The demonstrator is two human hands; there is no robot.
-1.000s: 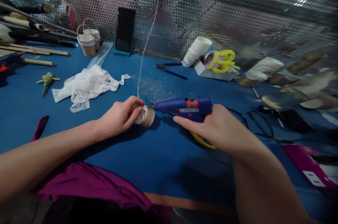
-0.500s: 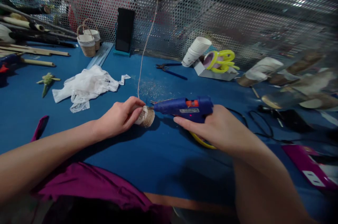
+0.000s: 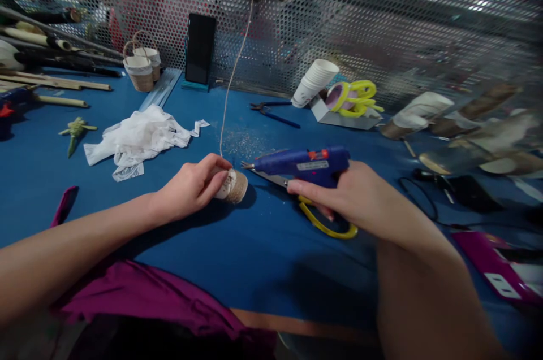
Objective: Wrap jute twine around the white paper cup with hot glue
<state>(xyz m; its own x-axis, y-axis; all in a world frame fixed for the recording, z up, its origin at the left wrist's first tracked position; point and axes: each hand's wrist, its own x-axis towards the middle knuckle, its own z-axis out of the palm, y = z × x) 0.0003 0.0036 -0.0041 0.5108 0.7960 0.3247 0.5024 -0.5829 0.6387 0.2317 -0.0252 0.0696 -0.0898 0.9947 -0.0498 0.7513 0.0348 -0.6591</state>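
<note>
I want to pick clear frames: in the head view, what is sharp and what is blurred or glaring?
Head view: the left hand, the glue gun and the cup are sharp; the clutter at the right edge is smeared; the mesh wall glares at top right.

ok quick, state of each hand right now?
Left hand: closed, holding the twine-wrapped cup, which lies on its side.
Right hand: closed, gripping the glue gun, nozzle pointing toward the cup.

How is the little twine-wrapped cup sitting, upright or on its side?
On its side: the cup lies on the blue table, round end facing the glue gun, left hand gripping it.
</note>
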